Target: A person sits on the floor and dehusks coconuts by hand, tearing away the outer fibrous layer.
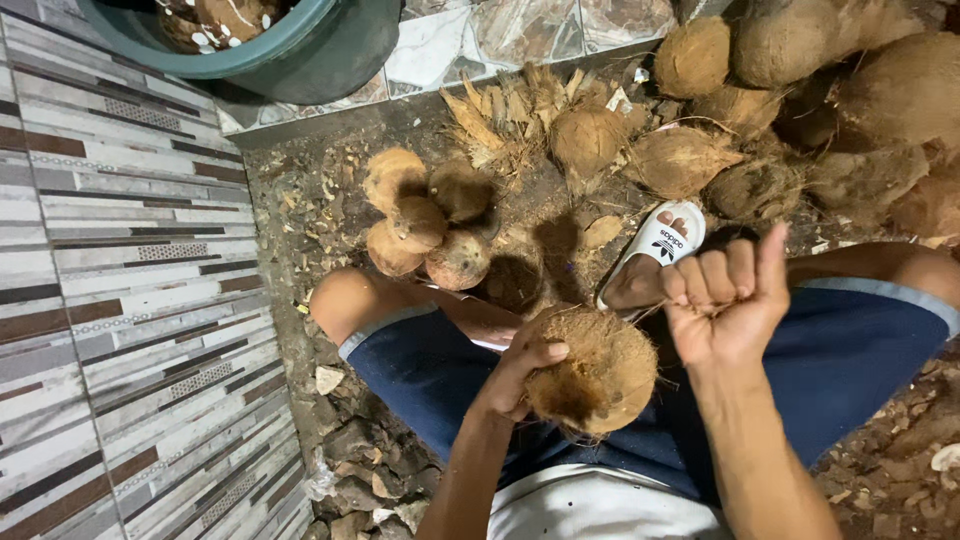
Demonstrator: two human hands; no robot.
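The left hand (520, 375) cups the fibrous coconut (592, 368) over the lap, fingers wrapped on its left flank, while the right hand (722, 300), curled shut with the thumb up and apparently holding nothing, sits just beside its upper right.

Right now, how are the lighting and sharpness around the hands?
Head view: harsh light from near the camera, dark shadows behind the husked coconuts; left hand and its coconut are sharp; right hand is slightly soft; the pile at top right dims; no glare.
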